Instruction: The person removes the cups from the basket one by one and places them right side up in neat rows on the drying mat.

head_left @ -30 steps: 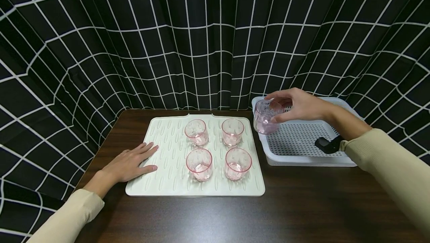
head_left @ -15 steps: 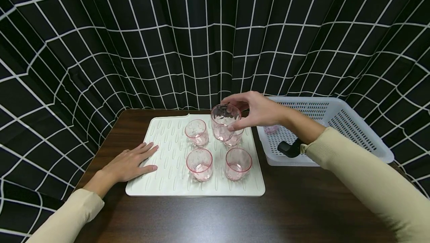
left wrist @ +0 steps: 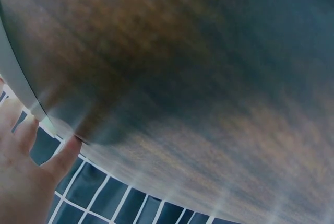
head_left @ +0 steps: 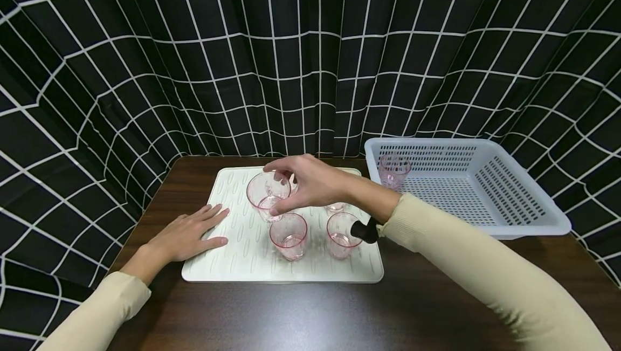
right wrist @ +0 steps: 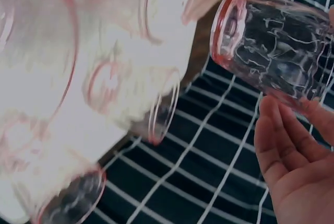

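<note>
My right hand pinches a clear pink glass between thumb and fingers, held above the white drying mat. In the right wrist view this glass shows a faceted pattern, with the fingers against its side. Two pink-rimmed glasses, front left and front right, stand upright on the mat. The back ones are mostly hidden behind the right hand and wrist. My left hand rests on the mat's left edge with straight fingers; the left wrist view shows its fingers in part.
A pale plastic basket with perforated walls stands at the right of the dark wooden table. One pink glass sits in its back left corner. A black curtain with white grid lines surrounds the table.
My right hand has carried the glass leftward from over the basket, across the mat's back right, to its back left part. The left hand has stayed in place.
</note>
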Motion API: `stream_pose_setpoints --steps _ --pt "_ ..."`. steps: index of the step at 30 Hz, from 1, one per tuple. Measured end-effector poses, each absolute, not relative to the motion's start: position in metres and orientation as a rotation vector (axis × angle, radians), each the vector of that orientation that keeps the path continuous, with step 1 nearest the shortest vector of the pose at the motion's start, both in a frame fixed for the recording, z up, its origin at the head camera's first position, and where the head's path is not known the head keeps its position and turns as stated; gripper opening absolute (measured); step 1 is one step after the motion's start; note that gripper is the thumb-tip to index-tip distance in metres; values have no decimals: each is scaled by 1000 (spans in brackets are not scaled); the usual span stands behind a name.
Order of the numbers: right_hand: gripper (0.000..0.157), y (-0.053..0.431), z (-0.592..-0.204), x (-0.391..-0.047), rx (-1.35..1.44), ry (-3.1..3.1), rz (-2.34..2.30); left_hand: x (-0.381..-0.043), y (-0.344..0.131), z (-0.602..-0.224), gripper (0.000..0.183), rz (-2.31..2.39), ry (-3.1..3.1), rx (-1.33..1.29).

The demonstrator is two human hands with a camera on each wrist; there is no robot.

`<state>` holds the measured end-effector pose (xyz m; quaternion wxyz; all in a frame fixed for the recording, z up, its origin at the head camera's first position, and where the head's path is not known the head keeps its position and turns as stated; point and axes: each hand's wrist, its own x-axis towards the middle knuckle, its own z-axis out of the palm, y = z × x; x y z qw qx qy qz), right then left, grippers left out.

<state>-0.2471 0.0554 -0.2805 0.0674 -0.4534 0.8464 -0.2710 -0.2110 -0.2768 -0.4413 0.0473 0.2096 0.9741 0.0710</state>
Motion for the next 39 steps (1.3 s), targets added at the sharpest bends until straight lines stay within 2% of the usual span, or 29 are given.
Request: stream_pose_setpoints --steps 7,21,39 --pt "76 25 -295 -239 -1428 2539 -740 -211 -277 -439 79 215 2968 654" --pt "78 -10 -326 -234 -1360 2526 -564 -210 -278 -439 83 226 2972 645" --pt "78 -25 -347 -227 -1311 2559 -392 -210 -280 -437 75 195 2977 702"
